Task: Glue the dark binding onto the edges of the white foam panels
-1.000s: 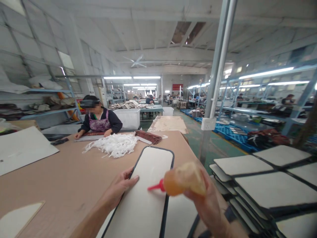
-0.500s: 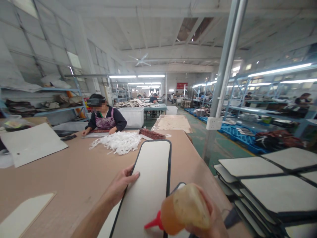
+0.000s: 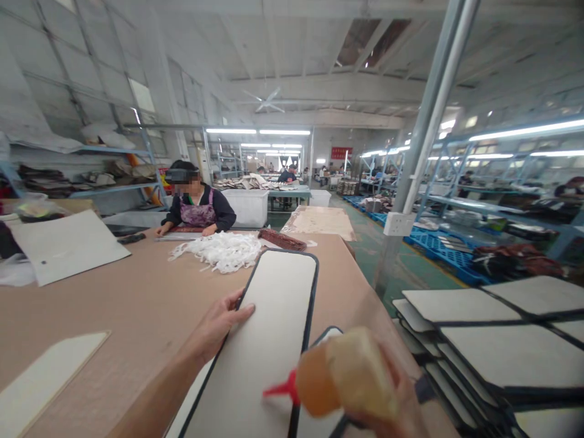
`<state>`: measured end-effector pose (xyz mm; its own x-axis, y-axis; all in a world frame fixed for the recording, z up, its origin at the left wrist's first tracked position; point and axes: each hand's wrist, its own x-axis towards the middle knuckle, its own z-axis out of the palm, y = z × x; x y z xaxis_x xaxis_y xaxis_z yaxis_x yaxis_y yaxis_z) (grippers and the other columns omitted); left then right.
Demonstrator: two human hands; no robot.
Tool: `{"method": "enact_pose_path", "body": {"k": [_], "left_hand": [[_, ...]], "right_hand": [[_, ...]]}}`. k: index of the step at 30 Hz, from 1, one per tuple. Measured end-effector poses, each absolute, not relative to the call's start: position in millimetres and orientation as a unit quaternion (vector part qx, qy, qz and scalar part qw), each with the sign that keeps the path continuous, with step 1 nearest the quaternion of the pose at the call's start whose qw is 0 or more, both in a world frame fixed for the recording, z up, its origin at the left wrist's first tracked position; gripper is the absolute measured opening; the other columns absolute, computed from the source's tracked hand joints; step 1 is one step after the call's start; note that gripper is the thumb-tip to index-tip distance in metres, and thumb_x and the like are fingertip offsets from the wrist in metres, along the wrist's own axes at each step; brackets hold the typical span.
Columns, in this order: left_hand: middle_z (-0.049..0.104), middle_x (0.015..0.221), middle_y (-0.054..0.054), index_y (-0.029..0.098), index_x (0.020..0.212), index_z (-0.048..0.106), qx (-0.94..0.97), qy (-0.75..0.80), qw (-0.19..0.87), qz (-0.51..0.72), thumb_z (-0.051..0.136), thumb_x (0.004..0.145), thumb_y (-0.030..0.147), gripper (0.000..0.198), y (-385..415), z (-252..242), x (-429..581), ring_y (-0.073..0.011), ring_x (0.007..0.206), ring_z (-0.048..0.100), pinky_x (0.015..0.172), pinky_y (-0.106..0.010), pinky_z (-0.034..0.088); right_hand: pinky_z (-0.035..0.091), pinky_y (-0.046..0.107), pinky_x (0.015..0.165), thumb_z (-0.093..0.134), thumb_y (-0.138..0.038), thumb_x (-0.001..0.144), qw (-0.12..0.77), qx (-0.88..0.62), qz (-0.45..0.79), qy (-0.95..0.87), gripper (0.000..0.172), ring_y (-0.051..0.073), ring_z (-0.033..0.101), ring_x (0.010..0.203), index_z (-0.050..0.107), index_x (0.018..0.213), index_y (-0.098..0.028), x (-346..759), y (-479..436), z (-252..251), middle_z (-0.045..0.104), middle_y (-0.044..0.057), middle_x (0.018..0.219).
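Observation:
A long white panel [image 3: 269, 304] with a dark edge and rounded corners is held up in front of me, tilted over the table. My left hand [image 3: 223, 322] grips its left edge, thumb on the white face and fingers behind. In my right hand [image 3: 396, 383] is a glue bottle [image 3: 337, 374] with amber liquid and a red nozzle. The bottle lies nearly sideways, its nozzle tip pointing left over the panel's lower part; whether it touches the surface I cannot tell. Another dark-edged panel [image 3: 331, 333] shows partly behind the bottle.
A pile of white strips [image 3: 228, 250] and a brown bundle [image 3: 281, 239] lie on the table [image 3: 150, 298]. A co-worker [image 3: 196, 204] sits at the far side. Stacked dark-edged panels [image 3: 511, 353] stand at right, near a metal post [image 3: 410, 170]. A white sheet [image 3: 68, 246] leans at left.
The bottle's nozzle has moved slightly up and left relative to the panel. My left hand keeps its hold on the panel. The whole view has shifted a little.

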<state>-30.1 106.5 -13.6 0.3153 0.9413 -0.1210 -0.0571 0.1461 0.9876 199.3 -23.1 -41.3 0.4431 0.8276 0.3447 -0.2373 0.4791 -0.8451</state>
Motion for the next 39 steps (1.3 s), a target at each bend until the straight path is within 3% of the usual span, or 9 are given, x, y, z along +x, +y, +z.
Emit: {"method": "enact_pose_path", "body": {"k": [1, 5, 10, 16, 21, 24, 27, 34, 39], "left_hand": [[0.074, 0.101, -0.01, 0.011, 0.124, 0.055, 0.523, 0.422, 0.631, 0.387, 0.078, 0.062, 0.029, 0.069, 104, -13, -29, -0.024, 0.08, 0.069, 0.066, -0.029, 0.054], [0.074, 0.101, -0.008, 0.014, 0.123, 0.057, 0.53, 0.401, 0.655, 0.359, 0.078, 0.062, 0.028, 0.067, 97, -8, -19, -0.0225, 0.075, 0.07, 0.062, -0.028, 0.054], [0.076, 0.091, -0.008, 0.012, 0.118, 0.061, 0.495, 0.422, 0.645, 0.401, 0.08, 0.058, 0.025, 0.064, 103, -11, -20, -0.0219, 0.074, 0.069, 0.062, -0.026, 0.055], [0.076, 0.088, -0.006, 0.015, 0.112, 0.065, 0.468, 0.429, 0.662, 0.398, 0.078, 0.061, 0.016, 0.052, 104, -11, -28, -0.0182, 0.066, 0.069, 0.056, -0.024, 0.055], [0.075, 0.076, -0.006, 0.012, 0.104, 0.067, 0.424, 0.462, 0.656, 0.421, 0.072, 0.067, 0.008, 0.038, 115, -17, -39, -0.0155, 0.057, 0.067, 0.052, -0.023, 0.055], [0.074, 0.071, -0.006, 0.011, 0.097, 0.068, 0.401, 0.475, 0.657, 0.427, 0.072, 0.067, 0.006, 0.03, 120, -24, -46, -0.0147, 0.055, 0.066, 0.05, -0.022, 0.055], [0.074, 0.07, -0.006, 0.01, 0.095, 0.068, 0.392, 0.481, 0.663, 0.419, 0.073, 0.066, 0.006, 0.03, 120, -27, -47, -0.0145, 0.054, 0.066, 0.049, -0.022, 0.055], [0.075, 0.072, -0.009, 0.008, 0.096, 0.069, 0.407, 0.468, 0.676, 0.397, 0.077, 0.062, 0.01, 0.035, 120, -19, -38, -0.0171, 0.056, 0.067, 0.049, -0.023, 0.055], [0.074, 0.072, -0.009, 0.008, 0.094, 0.07, 0.401, 0.457, 0.685, 0.4, 0.077, 0.062, 0.009, 0.032, 122, -17, -41, -0.0172, 0.055, 0.067, 0.051, -0.024, 0.056]], "right_hand": [[0.053, 0.025, 0.048, 0.087, -0.02, 0.046, 0.776, -0.362, 0.336, -0.393, 0.054, 0.019, 0.064, 0.057, 0.068, 0.096, -0.025, 204, -16, -34, 0.071, 0.002, 0.077], [0.052, 0.025, 0.076, 0.087, -0.017, 0.048, 0.809, -0.339, 0.275, -0.395, 0.063, 0.016, 0.063, 0.083, 0.062, 0.104, -0.028, 215, 11, -15, 0.067, -0.003, 0.094], [0.054, 0.025, 0.052, 0.087, -0.01, 0.036, 0.745, -0.365, 0.344, -0.44, 0.065, 0.023, 0.067, 0.067, 0.069, 0.097, -0.023, 196, -13, -37, 0.073, 0.005, 0.082], [0.051, 0.02, 0.072, 0.086, -0.012, 0.045, 0.808, -0.338, 0.304, -0.375, 0.06, 0.013, 0.061, 0.076, 0.064, 0.099, -0.027, 209, -9, -17, 0.068, -0.005, 0.088], [0.054, 0.025, 0.056, 0.085, -0.018, 0.049, 0.714, -0.338, 0.455, -0.412, 0.048, 0.018, 0.064, 0.065, 0.07, 0.094, -0.025, 214, -35, -23, 0.071, 0.002, 0.08], [0.057, 0.033, 0.055, 0.085, -0.031, 0.054, 0.773, -0.344, 0.399, -0.352, 0.039, 0.025, 0.067, 0.067, 0.071, 0.091, -0.03, 222, -55, -23, 0.072, 0.004, 0.083], [0.058, 0.036, 0.057, 0.086, -0.036, 0.051, 0.806, -0.364, 0.315, -0.344, 0.049, 0.026, 0.066, 0.066, 0.07, 0.097, -0.029, 235, -53, -17, 0.072, 0.006, 0.082], [0.055, 0.033, 0.062, 0.084, -0.018, 0.05, 0.746, -0.362, 0.373, -0.416, 0.074, 0.023, 0.063, 0.074, 0.058, 0.119, -0.028, 240, -36, -26, 0.069, 0.006, 0.096], [0.053, 0.029, 0.058, 0.09, -0.029, 0.043, 0.741, -0.387, 0.398, -0.378, 0.07, 0.023, 0.062, 0.074, 0.062, 0.107, -0.028, 234, -45, -28, 0.068, 0.004, 0.093]]}}
